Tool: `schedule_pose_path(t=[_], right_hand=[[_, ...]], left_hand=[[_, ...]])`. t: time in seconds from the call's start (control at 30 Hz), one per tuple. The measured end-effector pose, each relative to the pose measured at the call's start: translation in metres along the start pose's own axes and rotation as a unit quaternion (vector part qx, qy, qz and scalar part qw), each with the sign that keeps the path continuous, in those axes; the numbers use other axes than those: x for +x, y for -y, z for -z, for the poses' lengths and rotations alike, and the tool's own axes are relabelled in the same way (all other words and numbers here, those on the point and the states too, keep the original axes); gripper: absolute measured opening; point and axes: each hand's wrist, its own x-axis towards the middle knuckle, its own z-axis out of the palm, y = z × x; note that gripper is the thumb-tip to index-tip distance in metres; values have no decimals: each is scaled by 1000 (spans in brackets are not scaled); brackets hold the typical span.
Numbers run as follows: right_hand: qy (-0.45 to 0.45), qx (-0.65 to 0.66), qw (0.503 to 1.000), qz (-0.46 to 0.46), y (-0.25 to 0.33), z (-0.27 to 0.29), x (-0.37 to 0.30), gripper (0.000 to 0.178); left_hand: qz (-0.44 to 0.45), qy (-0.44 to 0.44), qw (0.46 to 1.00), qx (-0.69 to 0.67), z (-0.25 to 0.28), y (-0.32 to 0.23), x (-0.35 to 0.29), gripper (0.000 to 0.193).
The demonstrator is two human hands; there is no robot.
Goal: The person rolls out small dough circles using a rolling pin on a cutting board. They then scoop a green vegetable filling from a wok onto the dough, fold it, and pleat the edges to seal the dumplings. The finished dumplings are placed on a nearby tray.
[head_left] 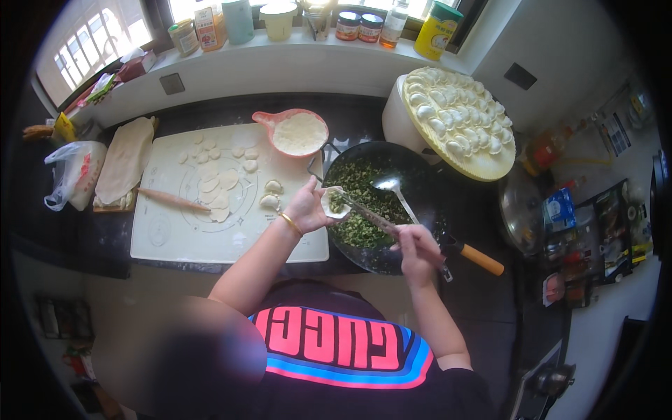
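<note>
On my left hand [308, 207], at the mat's right edge, lies a round dumpling wrapper [330, 212] with green filling in its middle. The fingers are curled around it from below. My right hand [418, 253] grips a pair of chopsticks [374, 218], their tips at the filling in the wrapper. Beneath and beyond both hands sits a dark wok [434, 168] of chopped green filling [364, 234], with a metal spoon [387, 183] resting in it. Flat wrappers [218, 185], small dough pieces [206, 147] and a few folded dumplings [270, 201] lie on the white mat [161, 241].
A rolling pin [171, 199] lies across the mat. Behind it stands a pink bowl of flour [297, 133]. At the back right, a round yellow tray [483, 170] full of dumplings rests on a white container. The wok's orange handle [483, 260] points right. Jars [348, 26] line the sill.
</note>
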Motion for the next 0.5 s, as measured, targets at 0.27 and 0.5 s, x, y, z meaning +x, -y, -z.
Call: schedule_pose_path(t=[0.27,0.5], right_hand=[[-36,30,999,28,5,8,-3,11],[-132,91,986,-49,-15,20,2,19]], left_hand=[[-3,-5,1000,14,-2,2,0,66],[-2,1,999,41,-2,3,-7,67]])
